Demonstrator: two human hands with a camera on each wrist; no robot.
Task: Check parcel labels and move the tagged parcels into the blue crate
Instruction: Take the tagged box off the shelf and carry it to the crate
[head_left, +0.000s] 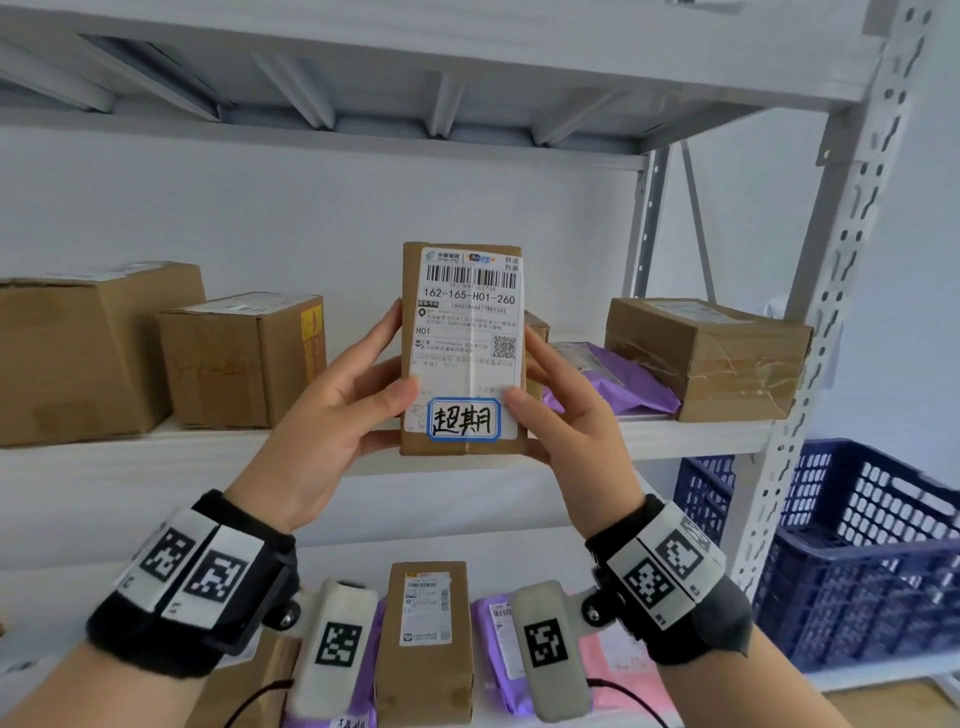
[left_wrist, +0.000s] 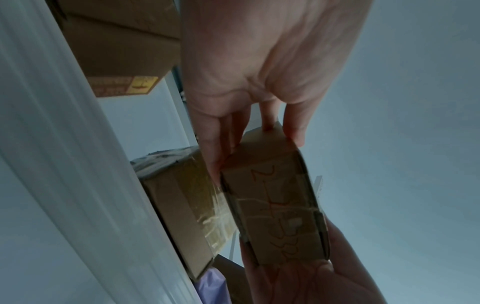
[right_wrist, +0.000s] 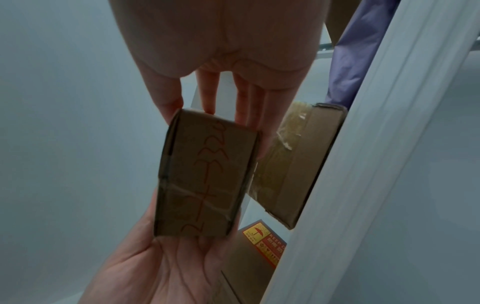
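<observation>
I hold a small brown parcel upright in front of the middle shelf, its white shipping label facing me. A blue-bordered handwritten tag is stuck at the label's lower edge. My left hand grips the parcel's left side, thumb on the front. My right hand grips its right side the same way. The wrist views show the parcel's underside with red scribbles, clamped between the left hand and the right hand. The blue crate stands low at the right, beyond the shelf post.
On the middle shelf stand two brown boxes at the left, a taped box and a purple mailer at the right. The lower shelf holds a labelled box and purple and pink mailers. A perforated post stands between shelf and crate.
</observation>
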